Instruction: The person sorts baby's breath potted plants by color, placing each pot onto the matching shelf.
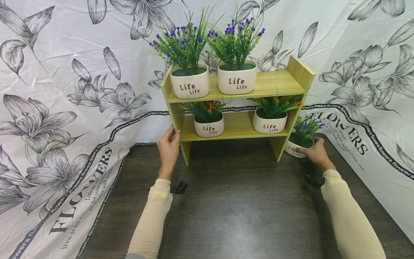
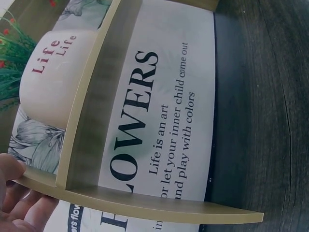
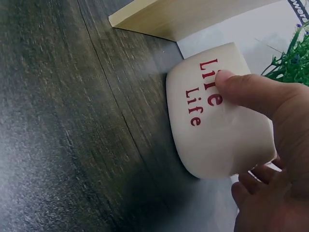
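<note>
A two-tier wooden shelf (image 1: 271, 83) stands at the back of the table. My left hand (image 1: 169, 147) pinches the front edge of its left side panel (image 2: 159, 207), the thumb on one face and the fingers on the other. Beyond the shelf's right side, my right hand (image 1: 318, 153) grips a white flowerpot (image 3: 217, 140) of purple artificial flowers (image 1: 305, 127). The thumb lies over the red "Life" lettering on the pot's front, while the other fingers go behind it, partly hidden. The pot's base is down at the dark tabletop, close beside the shelf's right panel (image 3: 145, 14).
Two white pots with purple flowers (image 1: 190, 84) (image 1: 237, 80) share the upper tier. Below them are two pots with red flowers (image 1: 208, 126) (image 1: 270, 124). The dark wood-grain table (image 1: 233, 201) meets a flower-printed white cloth (image 1: 97, 64) behind and at both sides.
</note>
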The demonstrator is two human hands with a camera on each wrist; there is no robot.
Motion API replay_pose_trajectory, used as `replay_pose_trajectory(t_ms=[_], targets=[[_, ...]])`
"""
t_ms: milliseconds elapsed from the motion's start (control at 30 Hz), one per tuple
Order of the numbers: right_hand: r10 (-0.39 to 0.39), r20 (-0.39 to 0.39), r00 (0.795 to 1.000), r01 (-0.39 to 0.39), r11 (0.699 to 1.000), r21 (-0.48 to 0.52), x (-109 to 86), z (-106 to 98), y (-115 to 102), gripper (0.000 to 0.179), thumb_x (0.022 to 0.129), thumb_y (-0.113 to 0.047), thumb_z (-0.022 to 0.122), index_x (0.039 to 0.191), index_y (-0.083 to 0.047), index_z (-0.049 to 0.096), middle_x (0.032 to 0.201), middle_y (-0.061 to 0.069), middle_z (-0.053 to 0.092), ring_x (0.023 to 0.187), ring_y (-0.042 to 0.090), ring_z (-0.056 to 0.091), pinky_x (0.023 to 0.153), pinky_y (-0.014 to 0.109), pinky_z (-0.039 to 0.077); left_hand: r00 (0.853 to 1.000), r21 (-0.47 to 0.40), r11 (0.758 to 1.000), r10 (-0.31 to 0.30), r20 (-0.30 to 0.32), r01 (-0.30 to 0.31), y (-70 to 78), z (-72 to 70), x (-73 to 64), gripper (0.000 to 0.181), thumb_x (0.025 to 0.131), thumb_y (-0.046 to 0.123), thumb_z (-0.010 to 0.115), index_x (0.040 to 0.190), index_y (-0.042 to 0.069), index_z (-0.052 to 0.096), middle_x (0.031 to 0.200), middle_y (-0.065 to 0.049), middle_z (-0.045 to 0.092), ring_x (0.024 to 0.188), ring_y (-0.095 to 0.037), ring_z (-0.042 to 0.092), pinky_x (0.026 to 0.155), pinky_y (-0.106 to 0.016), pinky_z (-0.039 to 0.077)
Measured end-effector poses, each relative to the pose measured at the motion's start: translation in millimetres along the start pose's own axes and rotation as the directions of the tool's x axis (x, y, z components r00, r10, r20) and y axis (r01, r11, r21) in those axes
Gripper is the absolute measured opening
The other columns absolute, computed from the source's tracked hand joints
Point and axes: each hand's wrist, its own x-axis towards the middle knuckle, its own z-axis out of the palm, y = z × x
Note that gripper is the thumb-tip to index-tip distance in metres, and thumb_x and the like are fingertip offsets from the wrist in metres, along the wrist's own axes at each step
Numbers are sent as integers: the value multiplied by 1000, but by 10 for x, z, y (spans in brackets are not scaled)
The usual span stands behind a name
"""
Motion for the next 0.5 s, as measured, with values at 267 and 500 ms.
replay_pose_trajectory(t_ms=[267,500], targets=[[29,29,999,-32,994,101,-44,49,49,122,97,-50,75,161,-2,-18,170,39,-6,154,67,10,125,77,19,1000,2,1000,-18,1,18,192,1,-30,39,103,-3,67,142,-5,65,134,-33,66,122,-45,70,95,-38,58],[-11,1,1000,11,998,69,-25,86,135,127,95,-52,78,168,-3,-14,170,43,7,154,64,21,123,76,25,1000,-4,1000,-22,11,22,359,-34,-48,39,101,-4,68,141,-6,65,134,-31,67,121,-43,70,95,-30,59]])
